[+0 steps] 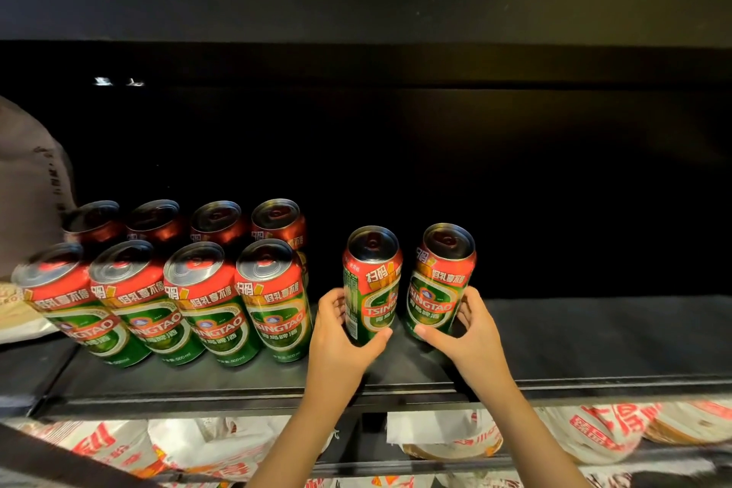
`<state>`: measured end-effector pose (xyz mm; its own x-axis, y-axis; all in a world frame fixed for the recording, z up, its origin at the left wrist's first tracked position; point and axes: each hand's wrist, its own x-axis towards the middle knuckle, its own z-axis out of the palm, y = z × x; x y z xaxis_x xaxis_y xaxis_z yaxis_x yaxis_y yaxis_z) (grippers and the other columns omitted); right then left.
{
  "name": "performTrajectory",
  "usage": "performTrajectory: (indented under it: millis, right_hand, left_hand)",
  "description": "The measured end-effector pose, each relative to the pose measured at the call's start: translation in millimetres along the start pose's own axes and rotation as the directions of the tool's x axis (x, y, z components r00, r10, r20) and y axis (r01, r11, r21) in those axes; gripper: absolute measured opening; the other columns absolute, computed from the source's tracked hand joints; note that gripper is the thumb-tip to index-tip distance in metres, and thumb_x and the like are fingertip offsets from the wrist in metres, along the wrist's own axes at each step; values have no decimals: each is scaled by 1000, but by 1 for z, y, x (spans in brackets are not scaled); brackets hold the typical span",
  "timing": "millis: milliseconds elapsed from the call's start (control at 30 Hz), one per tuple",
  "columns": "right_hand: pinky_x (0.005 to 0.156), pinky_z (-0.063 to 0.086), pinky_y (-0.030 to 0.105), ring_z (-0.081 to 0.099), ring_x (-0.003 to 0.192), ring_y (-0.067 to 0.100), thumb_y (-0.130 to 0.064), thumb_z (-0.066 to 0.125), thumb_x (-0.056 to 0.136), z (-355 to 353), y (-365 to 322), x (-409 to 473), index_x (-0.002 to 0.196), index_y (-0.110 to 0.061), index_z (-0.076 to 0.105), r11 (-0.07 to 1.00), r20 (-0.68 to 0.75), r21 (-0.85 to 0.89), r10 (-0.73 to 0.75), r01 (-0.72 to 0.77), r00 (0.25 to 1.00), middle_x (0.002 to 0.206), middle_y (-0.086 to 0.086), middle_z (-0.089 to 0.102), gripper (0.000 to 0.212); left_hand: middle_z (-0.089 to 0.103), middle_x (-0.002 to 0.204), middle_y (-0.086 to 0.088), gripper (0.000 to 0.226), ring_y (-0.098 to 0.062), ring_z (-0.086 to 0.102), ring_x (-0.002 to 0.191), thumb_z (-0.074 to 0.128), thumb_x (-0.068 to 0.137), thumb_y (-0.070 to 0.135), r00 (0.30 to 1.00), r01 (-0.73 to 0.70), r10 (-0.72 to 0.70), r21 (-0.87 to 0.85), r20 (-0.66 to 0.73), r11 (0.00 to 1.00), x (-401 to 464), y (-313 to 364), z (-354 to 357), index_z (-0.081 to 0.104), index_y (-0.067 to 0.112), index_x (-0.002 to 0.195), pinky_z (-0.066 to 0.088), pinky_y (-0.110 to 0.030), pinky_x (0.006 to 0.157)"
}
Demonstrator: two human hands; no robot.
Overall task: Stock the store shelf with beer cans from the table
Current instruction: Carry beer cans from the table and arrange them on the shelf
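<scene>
back-row cans [217, 222] half hidden, lower-shelf packets [602, 432] cut off

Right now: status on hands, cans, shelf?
Left hand grips one green-and-red Tsingtao beer can; right hand grips another. Both upright on black shelf, beside eight stocked cans. Nothing blocking.

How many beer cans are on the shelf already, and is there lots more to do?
Done: eight cans stand in two rows of four at the shelf's left. In hand: the left hand grips a ninth can and the right hand a tenth, both upright beside the rows. Left: the shelf's right side is bare. The table isn't in view.
</scene>
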<state>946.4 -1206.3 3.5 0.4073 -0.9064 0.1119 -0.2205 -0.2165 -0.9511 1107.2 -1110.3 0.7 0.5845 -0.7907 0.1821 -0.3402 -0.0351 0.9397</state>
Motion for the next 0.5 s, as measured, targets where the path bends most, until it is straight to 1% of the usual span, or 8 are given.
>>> performTrajectory:
  millis: [67, 167, 233, 267, 300, 367, 433, 500]
  right_hand:
    - [92, 50, 25, 59, 107, 3, -20, 83, 69, 0, 0, 0, 113, -27, 50, 1000, 10, -11, -2, 3, 1000, 112, -11, 64, 56]
    - [98, 46, 31, 56, 114, 5, -24, 83, 69, 1, 0, 0, 121, -25, 44, 1000, 23, -23, 0, 0, 1000, 118, -12, 62, 65]
    - [100, 44, 31, 54, 116, 4, -25, 81, 72, 1, 0, 0, 123, -26, 42, 1000, 39, -30, -1, 2, 999, 120, -14, 61, 64]
    - [99, 44, 29, 53, 116, 1, -25, 80, 73, 2, -1, -1, 121, -28, 43, 999, 48, -40, -1, 3, 999, 119, -16, 60, 61]
    - [96, 45, 25, 53, 114, -2, -25, 79, 74, 2, -2, -1, 118, -30, 44, 999, 57, -51, -3, 6, 998, 118, -18, 60, 57]
    - [87, 46, 15, 54, 108, -6, -26, 79, 73, 4, -5, -2, 114, -35, 46, 998, 66, -58, -7, 11, 998, 114, -20, 59, 54]
    - [81, 45, 10, 54, 107, -6, -29, 81, 71, 5, -7, -3, 112, -39, 46, 998, 46, -62, -22, 25, 999, 114, -19, 57, 55]
    - [84, 44, 12, 52, 109, -5, -32, 81, 70, 5, -6, -2, 112, -43, 45, 996, 19, -85, -40, 42, 999, 116, -17, 55, 56]
  left_hand:
    - [50, 113, 22, 67, 19, 48, 103, 80, 71, 17, 1000, 5, -5, -2, 14, 1000, -1, -1, -1, 35, 34, 116, 38, 1, 80]
    - [46, 113, 27, 69, 26, 43, 103, 78, 73, 15, 1000, -1, 1, 9, 27, 1000, -2, -2, 0, 32, 31, 121, 35, 3, 80]
    - [43, 112, 30, 69, 29, 40, 102, 76, 75, 14, 999, 2, -3, 10, 54, 1000, -2, -2, -1, 29, 31, 123, 33, 5, 79]
    - [44, 112, 29, 70, 29, 40, 103, 76, 75, 15, 998, 6, -7, 15, 70, 1000, -2, -3, -1, 29, 32, 124, 34, 4, 79]
    - [46, 114, 27, 70, 26, 41, 105, 76, 75, 18, 996, 9, -11, 19, 85, 1000, -1, -2, -1, 29, 33, 125, 35, 3, 81]
    - [51, 118, 19, 73, 12, 47, 112, 78, 70, 35, 995, 19, -22, 31, 101, 999, 0, -3, 0, 33, 31, 127, 39, -7, 87]
    - [51, 121, 15, 79, 1, 48, 115, 75, 64, 50, 996, 13, -18, 52, 83, 999, 0, -5, 1, 36, 28, 129, 40, -15, 92]
    - [48, 118, 13, 74, 0, 47, 113, 76, 67, 47, 999, -29, 25, 84, 48, 996, 0, -4, 1, 40, 24, 128, 38, -10, 92]
